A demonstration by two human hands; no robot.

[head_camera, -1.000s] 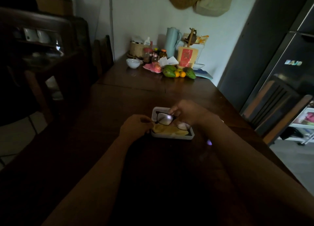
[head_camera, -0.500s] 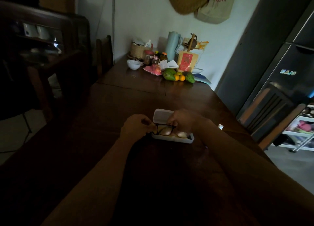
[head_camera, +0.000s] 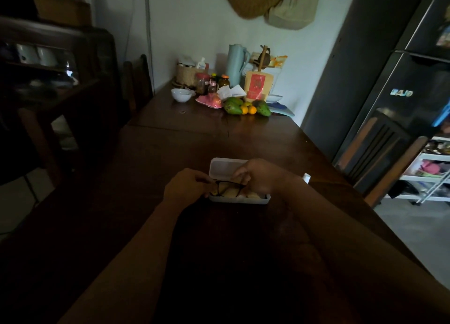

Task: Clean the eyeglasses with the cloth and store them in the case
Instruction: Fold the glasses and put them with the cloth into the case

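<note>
A white eyeglass case (head_camera: 225,167) lies open on the dark wooden table (head_camera: 255,141), its lid raised at the back. A yellow cloth (head_camera: 230,192) lies inside the tray. The black-framed eyeglasses (head_camera: 229,184) sit low over the tray, on top of the cloth. My left hand (head_camera: 186,186) pinches the left end of the frame. My right hand (head_camera: 261,176) grips the right end and covers that side of the glasses and the case.
At the table's far end stand a white bowl (head_camera: 181,95), jars, a pale blue jug (head_camera: 236,64), a red packet and green and orange fruit (head_camera: 246,107). A small white bottle (head_camera: 306,177) sits right of my wrist. A chair (head_camera: 379,150) and dark fridge (head_camera: 401,75) are at right.
Both hands have lowered the eyeglasses from an upright tilt above the case down into the tray onto the cloth. The lens glare is gone.
</note>
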